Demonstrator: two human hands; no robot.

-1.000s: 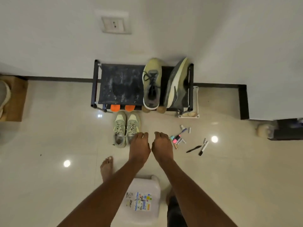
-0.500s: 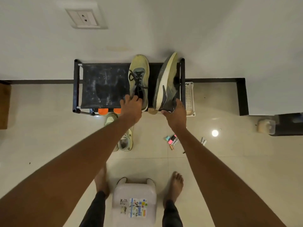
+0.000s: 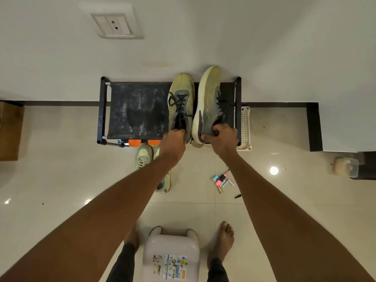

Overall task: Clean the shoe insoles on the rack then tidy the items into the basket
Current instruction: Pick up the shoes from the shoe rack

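Two worn yellow-and-grey running shoes sit on the right half of the black shoe rack (image 3: 134, 112), toes toward the wall, heels at its front edge. The left shoe (image 3: 180, 102) stands flat with its dark laces loose across the tongue; the right shoe (image 3: 209, 102) is tipped onto its side, showing its pale, scuffed sole edge. The left hand (image 3: 173, 141) is at the left shoe's heel with fingers curled into the opening. The right hand (image 3: 221, 137) grips the right shoe's heel collar, fingers wrapped over the grey fabric and thumb against the sole side. The insoles lie inside the shoes and cannot be seen.

The rack's fabric shelf is dark and dusted with white smears on its left half. A white slotted plastic basket (image 3: 245, 127) stands on the floor just beside the rack's right edge, partly hidden by the frame. Under the front edge, two orange shoe tips (image 3: 142, 142) peek out. A pale green pair of sneakers (image 3: 145, 157) lies on the glossy tiles, partly covered by the left forearm. Small markers and pens (image 3: 221, 181) are scattered on the floor to the right; their details are too small to make out. A white plastic stool (image 3: 172, 257) with a sticker stands between the bare feet.
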